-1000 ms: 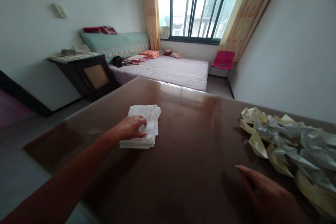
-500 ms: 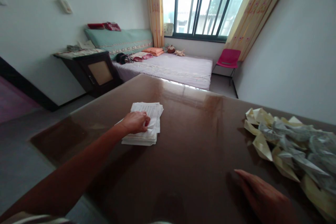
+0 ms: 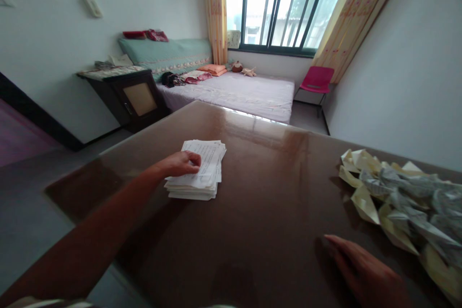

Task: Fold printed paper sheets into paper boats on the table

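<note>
My left hand [image 3: 185, 162] is over the left side of a stack of printed paper sheets [image 3: 207, 163] on the brown table. Its fingers are curled in, and no sheet shows between them. The edges of the stack are a little uneven. Lower right, my right hand [image 3: 364, 269] rests on the tabletop with its fingers stretched out and holds nothing. Beside it lies a pile of folded paper pieces [image 3: 397, 202], some pale yellow and some grey with print.
The glossy brown table [image 3: 252, 211] fills the foreground. Beyond its far edge stands a bed [image 3: 249, 91] with a green headboard. A dark cabinet [image 3: 139, 98] is at the left, and a pink chair [image 3: 316, 79] stands near the window [image 3: 276, 9].
My left hand has drawn back slightly to the left over the stack, baring more of the top sheet. My right hand stays put. The view has shifted a little.
</note>
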Demonstrator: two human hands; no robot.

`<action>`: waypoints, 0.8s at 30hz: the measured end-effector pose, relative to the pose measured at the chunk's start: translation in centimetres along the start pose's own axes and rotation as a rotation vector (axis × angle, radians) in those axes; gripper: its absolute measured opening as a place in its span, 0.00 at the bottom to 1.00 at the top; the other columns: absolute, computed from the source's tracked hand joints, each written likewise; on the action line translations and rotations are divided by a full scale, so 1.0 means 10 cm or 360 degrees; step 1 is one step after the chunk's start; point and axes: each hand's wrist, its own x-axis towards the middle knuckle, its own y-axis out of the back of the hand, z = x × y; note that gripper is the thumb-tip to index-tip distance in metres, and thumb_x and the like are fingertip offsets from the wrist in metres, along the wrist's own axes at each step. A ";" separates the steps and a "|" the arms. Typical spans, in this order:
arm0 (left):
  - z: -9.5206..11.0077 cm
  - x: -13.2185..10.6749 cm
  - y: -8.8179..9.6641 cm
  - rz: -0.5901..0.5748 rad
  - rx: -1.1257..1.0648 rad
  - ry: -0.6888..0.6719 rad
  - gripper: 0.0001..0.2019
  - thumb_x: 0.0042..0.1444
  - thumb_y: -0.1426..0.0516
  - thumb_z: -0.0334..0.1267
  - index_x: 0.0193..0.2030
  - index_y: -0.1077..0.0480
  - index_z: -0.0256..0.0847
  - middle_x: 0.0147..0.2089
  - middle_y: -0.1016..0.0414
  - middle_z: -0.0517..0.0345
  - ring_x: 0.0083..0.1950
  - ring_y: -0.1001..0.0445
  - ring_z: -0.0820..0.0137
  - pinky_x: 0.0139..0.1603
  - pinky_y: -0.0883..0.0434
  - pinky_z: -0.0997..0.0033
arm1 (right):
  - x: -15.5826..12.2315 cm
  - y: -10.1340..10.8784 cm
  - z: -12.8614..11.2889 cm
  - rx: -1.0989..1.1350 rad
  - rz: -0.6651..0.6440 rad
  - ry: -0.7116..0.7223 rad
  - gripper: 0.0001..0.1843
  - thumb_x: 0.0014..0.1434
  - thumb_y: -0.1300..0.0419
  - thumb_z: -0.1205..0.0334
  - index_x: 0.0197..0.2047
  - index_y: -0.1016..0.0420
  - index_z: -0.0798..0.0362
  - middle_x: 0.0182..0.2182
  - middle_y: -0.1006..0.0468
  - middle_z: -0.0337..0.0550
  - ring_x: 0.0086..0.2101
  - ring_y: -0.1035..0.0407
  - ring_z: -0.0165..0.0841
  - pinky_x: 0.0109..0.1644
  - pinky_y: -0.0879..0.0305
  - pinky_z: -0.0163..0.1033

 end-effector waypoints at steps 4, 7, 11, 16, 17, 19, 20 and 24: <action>0.00 -0.11 0.01 -0.0082 -0.0088 -0.0224 0.17 0.50 0.43 0.50 0.41 0.27 0.42 0.47 0.27 0.57 0.47 0.30 0.66 0.47 0.35 0.73 | -0.03 -0.03 0.02 0.0006 -0.0004 -0.0013 0.18 0.65 0.53 0.53 0.46 0.24 0.46 0.40 0.18 0.38 0.35 0.22 0.32 0.38 0.24 0.32; 0.04 -0.19 0.00 -0.0102 -0.0009 -0.0297 0.20 0.46 0.39 0.51 0.44 0.28 0.44 0.50 0.29 0.57 0.50 0.32 0.65 0.51 0.37 0.71 | -0.04 -0.07 0.03 0.0017 -0.0007 -0.0053 0.17 0.64 0.51 0.51 0.47 0.24 0.45 0.41 0.19 0.38 0.36 0.22 0.33 0.38 0.24 0.33; 0.12 -0.24 -0.03 -0.0050 0.0149 -0.0253 0.14 0.50 0.40 0.47 0.42 0.28 0.45 0.48 0.29 0.58 0.49 0.32 0.65 0.52 0.37 0.71 | -0.05 -0.10 0.05 0.0040 -0.0056 -0.0075 0.16 0.64 0.50 0.52 0.49 0.25 0.45 0.43 0.19 0.37 0.38 0.22 0.33 0.38 0.25 0.33; 0.21 -0.28 -0.04 -0.0067 0.0177 -0.0306 0.16 0.48 0.38 0.46 0.44 0.28 0.47 0.50 0.30 0.57 0.51 0.32 0.63 0.54 0.39 0.70 | -0.06 -0.08 0.04 0.0032 -0.0014 -0.0042 0.17 0.64 0.51 0.52 0.48 0.25 0.45 0.42 0.19 0.38 0.37 0.22 0.33 0.38 0.25 0.33; 0.23 -0.29 -0.04 -0.0058 0.0182 -0.0298 0.17 0.47 0.38 0.46 0.45 0.29 0.47 0.51 0.30 0.57 0.52 0.32 0.62 0.54 0.39 0.70 | -0.06 -0.08 0.04 0.0022 -0.0005 -0.0035 0.17 0.64 0.51 0.52 0.48 0.25 0.46 0.42 0.19 0.38 0.37 0.22 0.32 0.38 0.25 0.33; 0.23 -0.30 -0.04 -0.0041 0.0179 -0.0277 0.16 0.49 0.39 0.45 0.45 0.28 0.47 0.50 0.29 0.57 0.51 0.31 0.63 0.54 0.38 0.70 | -0.06 -0.08 0.03 0.0003 -0.0009 -0.0025 0.16 0.65 0.51 0.52 0.49 0.26 0.46 0.42 0.19 0.37 0.37 0.22 0.32 0.38 0.25 0.33; 0.23 -0.31 -0.04 -0.0040 0.0165 -0.0274 0.15 0.49 0.39 0.45 0.44 0.28 0.47 0.50 0.29 0.57 0.51 0.31 0.63 0.54 0.38 0.70 | -0.06 -0.08 0.03 -0.0004 -0.0019 -0.0019 0.16 0.65 0.51 0.52 0.49 0.27 0.45 0.42 0.19 0.37 0.37 0.22 0.32 0.38 0.25 0.33; 0.17 -0.30 0.01 -0.0096 0.0025 -0.0254 0.14 0.52 0.41 0.48 0.44 0.26 0.49 0.51 0.27 0.60 0.52 0.31 0.64 0.53 0.38 0.71 | -0.08 -0.11 0.05 -0.0008 -0.0028 -0.0011 0.16 0.65 0.51 0.52 0.50 0.28 0.45 0.42 0.19 0.36 0.38 0.22 0.31 0.38 0.25 0.33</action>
